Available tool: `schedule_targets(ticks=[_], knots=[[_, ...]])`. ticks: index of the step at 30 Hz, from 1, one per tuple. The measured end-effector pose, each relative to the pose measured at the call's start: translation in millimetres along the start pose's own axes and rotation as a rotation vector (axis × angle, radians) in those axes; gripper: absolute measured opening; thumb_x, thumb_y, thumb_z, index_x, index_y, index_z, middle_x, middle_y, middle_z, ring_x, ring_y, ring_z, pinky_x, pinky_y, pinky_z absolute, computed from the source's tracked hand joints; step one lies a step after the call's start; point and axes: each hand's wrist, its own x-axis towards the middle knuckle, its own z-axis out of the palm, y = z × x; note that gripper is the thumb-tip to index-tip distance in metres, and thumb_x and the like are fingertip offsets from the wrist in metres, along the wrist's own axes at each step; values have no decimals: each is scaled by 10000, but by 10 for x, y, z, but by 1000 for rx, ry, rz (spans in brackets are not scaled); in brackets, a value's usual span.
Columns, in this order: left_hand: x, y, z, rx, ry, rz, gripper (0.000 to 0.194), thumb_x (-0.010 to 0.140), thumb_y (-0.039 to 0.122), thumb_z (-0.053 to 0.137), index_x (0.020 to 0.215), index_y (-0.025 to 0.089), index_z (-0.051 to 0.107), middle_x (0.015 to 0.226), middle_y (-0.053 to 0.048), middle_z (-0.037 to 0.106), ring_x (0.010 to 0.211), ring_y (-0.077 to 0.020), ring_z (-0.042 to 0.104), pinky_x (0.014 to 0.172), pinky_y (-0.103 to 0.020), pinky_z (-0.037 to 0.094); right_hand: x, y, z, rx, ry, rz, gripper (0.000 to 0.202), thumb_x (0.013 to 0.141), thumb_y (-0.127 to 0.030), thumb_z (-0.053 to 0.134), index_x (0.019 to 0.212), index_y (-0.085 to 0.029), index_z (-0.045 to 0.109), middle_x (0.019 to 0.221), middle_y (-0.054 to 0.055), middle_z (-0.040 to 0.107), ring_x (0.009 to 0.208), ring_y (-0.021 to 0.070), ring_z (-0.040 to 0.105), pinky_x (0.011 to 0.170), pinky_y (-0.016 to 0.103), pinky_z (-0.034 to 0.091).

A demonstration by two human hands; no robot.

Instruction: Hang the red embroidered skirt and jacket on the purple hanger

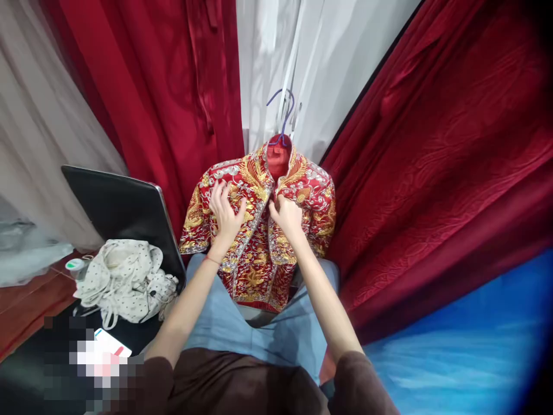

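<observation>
A red jacket (253, 242) with gold and silver embroidery hangs upright on a purple wire hanger (287, 112), its front parted below the collar. My left hand (225, 210) lies against the jacket's left chest with its fingers spread. On the other side of the front opening, my right hand (287, 216) has its fingers curled and pinches the jacket's edge just below the collar. The hem of the jacket reaches down between my knees.
Red curtains (449, 150) hang on both sides, with white doors (263, 57) behind the hanger. At the left, a black chair (125, 202) holds a dotted white cloth bag (125, 276). Blue fabric (475, 340) spreads at the lower right.
</observation>
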Motion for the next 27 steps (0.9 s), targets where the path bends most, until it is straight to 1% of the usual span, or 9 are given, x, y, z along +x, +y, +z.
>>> schedule_targets(ticks=[1,3,5,9,13,16,21,24,27], knots=[[-196,-74,6,38,-32,-42,490,920,511,538,1227,130,547,1300,-210,569,1314,-311,476,1092,-465,353,-11,5,21,-27,-19,9,384,1005,-414,349,1144,-164,606,1065,140,718,979,262,676,775,305,449],[-514,-193,58,109,-234,-42,436,881,547,579,1040,141,598,1104,-187,636,1123,-315,578,979,-441,428,-45,-1,83,-70,-86,0,399,1000,-413,360,1139,-150,627,1057,155,717,987,270,682,791,317,462],[-661,-251,153,207,-430,-18,417,862,549,597,967,146,607,1010,-175,652,1024,-321,601,909,-429,445,-79,-20,154,-104,-172,-29,395,993,-385,376,1137,-135,646,1061,172,716,1002,277,687,805,326,473],[-444,-214,345,363,-610,-19,328,893,416,548,1044,133,616,1064,-183,668,1019,-324,621,833,-391,443,-61,-53,191,-122,-274,-49,373,978,-300,380,1124,-124,676,1115,191,708,1042,285,686,838,338,486],[-128,-158,384,287,-725,-89,208,912,263,475,978,154,639,932,-131,705,846,-252,672,725,-321,413,30,-63,92,-20,-247,-85,337,962,-288,410,1043,-138,701,1085,175,724,1015,266,691,828,317,490],[-139,-145,333,42,-730,-124,122,861,259,572,779,178,612,729,-83,659,711,-227,644,666,-310,390,-15,-71,38,155,-245,-160,308,952,-254,423,854,-144,693,929,140,745,892,230,700,800,302,492],[-292,-13,182,-708,-663,-294,325,869,385,606,627,208,479,593,8,535,529,-130,497,527,-259,370,-349,-90,-43,776,-482,-363,377,971,-251,370,648,-181,551,634,18,679,593,130,632,670,247,499],[-139,137,68,-951,-520,-411,409,867,473,603,608,209,430,552,42,457,483,-93,436,471,-227,344,-432,-131,-145,926,-386,-435,350,961,-305,425,652,-187,540,615,-5,652,573,120,607,654,244,485],[127,282,-13,-1006,-412,-410,346,879,429,594,655,212,442,530,66,431,432,-74,411,431,-209,321,-347,-187,-261,995,-155,-381,362,967,-335,423,653,-192,530,619,-6,635,571,118,578,646,248,466]])
